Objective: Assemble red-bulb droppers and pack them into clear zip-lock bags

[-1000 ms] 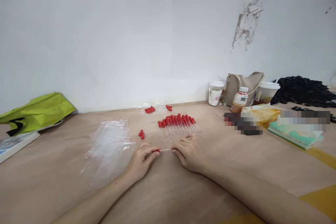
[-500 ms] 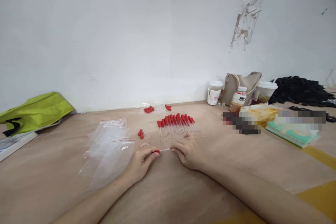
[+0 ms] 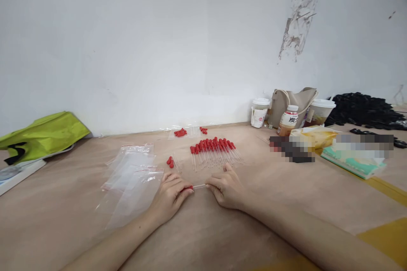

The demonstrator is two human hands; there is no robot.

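Between my hands lies a thin clear dropper tube (image 3: 199,186) with a red rubber bulb (image 3: 191,187) on its left end. My left hand (image 3: 171,197) pinches the bulb, which its fingers mostly cover. The tube's right end is pinched by my right hand (image 3: 225,189), its index finger raised. Just beyond my hands, a row of droppers (image 3: 216,150) with red bulbs lies fanned on the brown table covering. Left of that row are a few loose red bulbs (image 3: 171,162) and several bare clear tubes (image 3: 177,162).
Clear zip bags (image 3: 135,186) lie left of my left hand. Against the wall sits a plastic bag with red bulbs (image 3: 180,132). A yellow-green bag (image 3: 44,133) is far left. Rightward stand a paper cup (image 3: 260,113), a bottle (image 3: 288,120), a beige bag (image 3: 297,99) and a tissue pack (image 3: 351,161).
Both hands have shifted slightly toward me with the dropper. The left fingers now cover more of the red bulb. The other things lie as before.
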